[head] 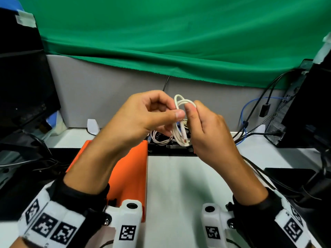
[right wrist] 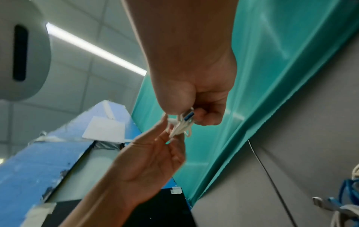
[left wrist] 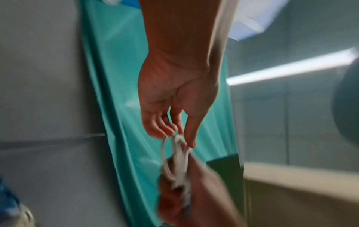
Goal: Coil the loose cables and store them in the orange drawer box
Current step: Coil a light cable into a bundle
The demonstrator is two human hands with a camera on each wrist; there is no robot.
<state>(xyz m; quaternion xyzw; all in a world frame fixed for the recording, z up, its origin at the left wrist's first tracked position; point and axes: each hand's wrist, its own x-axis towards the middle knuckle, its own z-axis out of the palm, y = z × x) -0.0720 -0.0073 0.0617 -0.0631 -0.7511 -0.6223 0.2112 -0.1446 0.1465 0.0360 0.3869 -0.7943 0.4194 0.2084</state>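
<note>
A white cable [head: 181, 104], wound into several loops, hangs in the air above the desk between both hands. My left hand [head: 176, 111] pinches the loops between thumb and fingers from the left. My right hand [head: 192, 107] grips the same bundle from the right, thumb up. The right wrist view shows the cable's blue-tongued USB plug [right wrist: 187, 117] under my right hand [right wrist: 194, 118], with my left hand's fingers [right wrist: 165, 135] touching the bundle. The left wrist view is blurred; there the white loops [left wrist: 178, 156] run from my left hand [left wrist: 180, 135] down. The orange drawer box [head: 130, 172] lies below my left forearm.
Another pale coiled cable [head: 159, 138] lies in a black tray behind the orange box. Black monitors [head: 23, 90] stand at left. At right, a computer tower [head: 290, 111] trails black and blue cables [head: 250, 113] onto the white desk [head: 179, 176]. Green cloth [head: 161, 42] hangs behind.
</note>
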